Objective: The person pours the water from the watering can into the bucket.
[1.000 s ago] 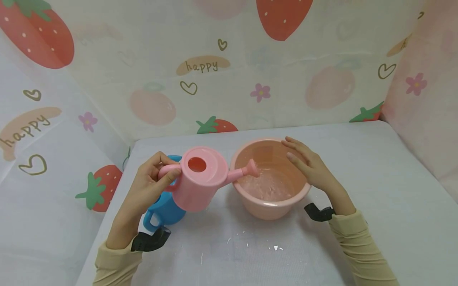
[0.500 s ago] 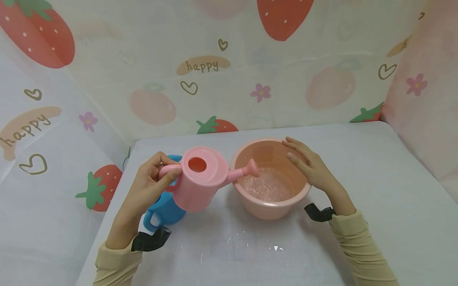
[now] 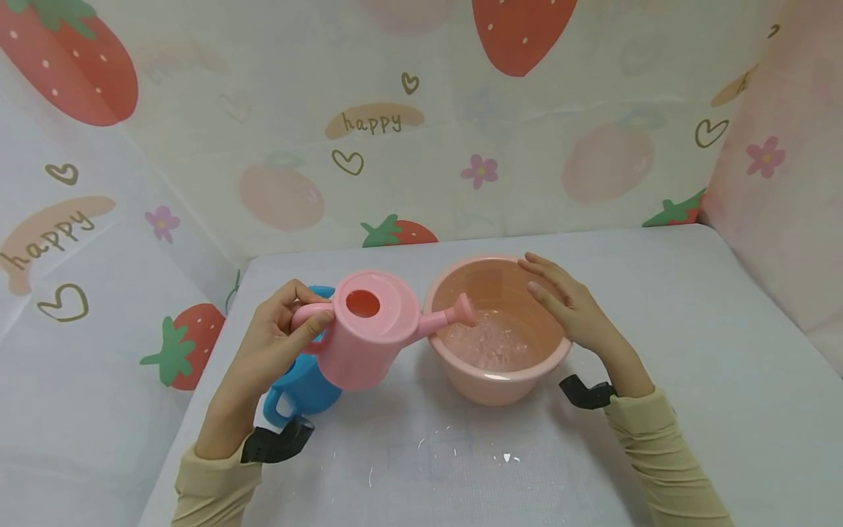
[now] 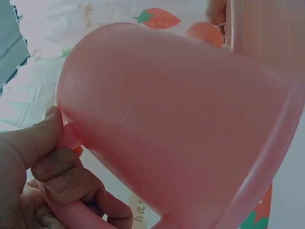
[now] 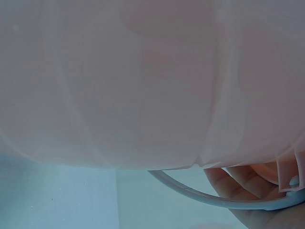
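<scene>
My left hand point(image 3: 266, 348) grips the handle of a pink watering can point(image 3: 365, 355), held above the table and tilted toward the right. Its spout hangs over the left rim of a pink basin point(image 3: 497, 376). Rippling water point(image 3: 497, 348) lies in the basin beneath the spout. At the basin's far right rim, my right hand point(image 3: 579, 311) holds on, with the thumb inside. The right wrist view shows fingers point(image 5: 248, 181) beside the basin's pale bail handle point(image 5: 209, 198). In the left wrist view the can point(image 4: 176, 109) fills the middle, its handle in curled fingers.
A blue vessel with a side handle point(image 3: 312, 391) stands on the table behind and below the can, partly hidden by it. Water drops spot the white tabletop point(image 3: 461, 468) in front. Patterned cloth walls point(image 3: 421, 146) enclose the back and sides.
Both hands, the watering can and the basin keep their places. Only the ripples on the water in the basin differ.
</scene>
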Tool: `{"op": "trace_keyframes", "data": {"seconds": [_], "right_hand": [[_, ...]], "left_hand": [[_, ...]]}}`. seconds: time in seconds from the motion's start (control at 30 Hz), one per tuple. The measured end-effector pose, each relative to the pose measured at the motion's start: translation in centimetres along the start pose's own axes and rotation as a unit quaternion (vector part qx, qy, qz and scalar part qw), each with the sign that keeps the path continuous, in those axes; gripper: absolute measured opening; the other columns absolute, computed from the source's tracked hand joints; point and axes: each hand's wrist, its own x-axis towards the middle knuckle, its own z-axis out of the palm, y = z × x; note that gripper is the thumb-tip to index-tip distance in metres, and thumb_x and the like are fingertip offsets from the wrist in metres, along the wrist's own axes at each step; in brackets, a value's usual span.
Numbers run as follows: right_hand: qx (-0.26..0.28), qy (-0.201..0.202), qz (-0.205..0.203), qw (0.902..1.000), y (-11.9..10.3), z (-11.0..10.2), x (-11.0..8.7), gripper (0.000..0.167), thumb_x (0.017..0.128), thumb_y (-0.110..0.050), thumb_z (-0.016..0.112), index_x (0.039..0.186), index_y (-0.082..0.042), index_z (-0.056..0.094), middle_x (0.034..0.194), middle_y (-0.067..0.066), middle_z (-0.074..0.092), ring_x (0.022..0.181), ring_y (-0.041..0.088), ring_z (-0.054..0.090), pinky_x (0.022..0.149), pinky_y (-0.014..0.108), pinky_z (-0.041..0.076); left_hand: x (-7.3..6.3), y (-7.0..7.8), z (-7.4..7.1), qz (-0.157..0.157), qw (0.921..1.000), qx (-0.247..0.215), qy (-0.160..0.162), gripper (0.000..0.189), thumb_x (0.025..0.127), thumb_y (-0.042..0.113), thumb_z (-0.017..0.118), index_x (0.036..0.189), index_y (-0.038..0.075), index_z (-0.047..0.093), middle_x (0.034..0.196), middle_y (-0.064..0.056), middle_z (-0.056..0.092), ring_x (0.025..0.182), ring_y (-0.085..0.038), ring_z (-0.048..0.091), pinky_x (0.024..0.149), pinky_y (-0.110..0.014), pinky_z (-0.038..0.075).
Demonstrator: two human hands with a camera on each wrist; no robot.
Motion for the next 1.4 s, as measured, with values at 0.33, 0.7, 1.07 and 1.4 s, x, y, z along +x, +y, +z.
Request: {"op": "trace_keyframes", "data": {"seconds": [0.33, 0.7, 1.07, 1.4], "right_hand": [[0.001, -0.001, 0.001, 1.0, -0.14, -0.12, -0.09, 0.042, 0.097, -0.022, 0.049, 0.138, -0.022, 0.044, 0.15, -0.004, 0.03, 0.141, 0.023, 0.019, 0.108, 0.059, 0.02], [0.001, -0.003, -0.001, 1.0, -0.32, -0.23, -0.21, 0.042, 0.097, -0.022, 0.049, 0.138, -0.022, 0.043, 0.15, -0.004, 0.03, 0.141, 0.023, 0.019, 0.107, 0.059, 0.021], [0.003, -0.005, 0.002, 1.0, -0.48, -0.29, -0.3, 0.042, 0.097, -0.022, 0.048, 0.138, -0.022, 0.043, 0.15, -0.003, 0.029, 0.141, 0.023, 0.019, 0.107, 0.06, 0.021], [0.003, -0.004, 0.003, 1.0, -0.33, -0.27, -0.3, 0.042, 0.097, -0.024, 0.048, 0.138, -0.023, 0.043, 0.15, -0.004, 0.029, 0.141, 0.023, 0.02, 0.106, 0.06, 0.022]], "left_hand": [[-0.07, 0.37, -0.05, -0.011, 0.9999, 0.007, 0.002, 0.014, 0.09, 0.007, 0.058, 0.101, 0.002, 0.05, 0.091, 0.003, 0.064, 0.084, -0.016, 0.062, 0.064, -0.033, 0.057], [-0.2, 0.63, -0.03, -0.013, 0.9999, 0.007, 0.001, 0.015, 0.09, 0.007, 0.058, 0.102, 0.002, 0.051, 0.092, 0.003, 0.064, 0.085, -0.016, 0.062, 0.064, -0.034, 0.057], [-0.26, 0.81, -0.06, -0.013, 0.9999, 0.007, -0.004, 0.014, 0.09, 0.007, 0.058, 0.101, 0.002, 0.05, 0.091, 0.003, 0.064, 0.085, -0.017, 0.062, 0.064, -0.034, 0.057], [-0.25, 0.84, -0.13, -0.013, 0.9998, 0.012, -0.006, 0.014, 0.09, 0.008, 0.058, 0.101, 0.003, 0.05, 0.091, 0.003, 0.064, 0.084, -0.016, 0.062, 0.064, -0.034, 0.057]]}}
